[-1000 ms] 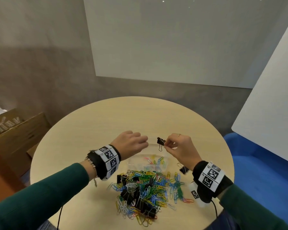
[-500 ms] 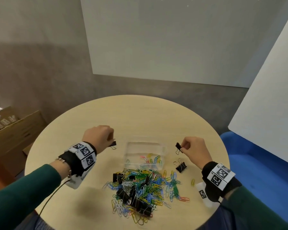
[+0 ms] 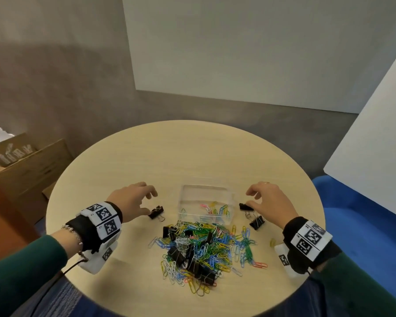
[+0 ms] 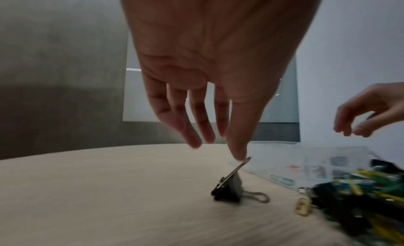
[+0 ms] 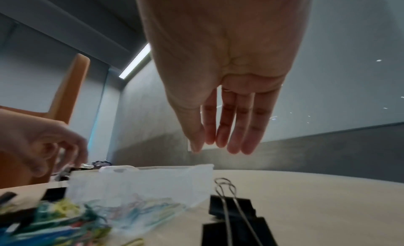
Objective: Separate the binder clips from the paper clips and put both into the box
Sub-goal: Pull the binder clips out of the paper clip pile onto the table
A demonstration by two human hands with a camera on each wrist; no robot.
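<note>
A clear plastic box stands mid-table with several coloured paper clips in it. In front of it lies a mixed pile of paper clips and black binder clips. My left hand hovers left of the box with straight fingers; its thumb tip just touches the raised lever of a binder clip that stands on the table. My right hand hovers open to the right of the box over a binder clip. Nearer me lies a second binder clip. The right wrist view shows both clips lying free under straight fingers.
The round wooden table ends close to my body. A cardboard box stands on the floor to the left, a blue seat to the right. A lone yellow paper clip lies near my right wrist.
Both hands moved apart from above the box and came down to the table on either side of it. Each let go of its binder clip and its fingers opened.
</note>
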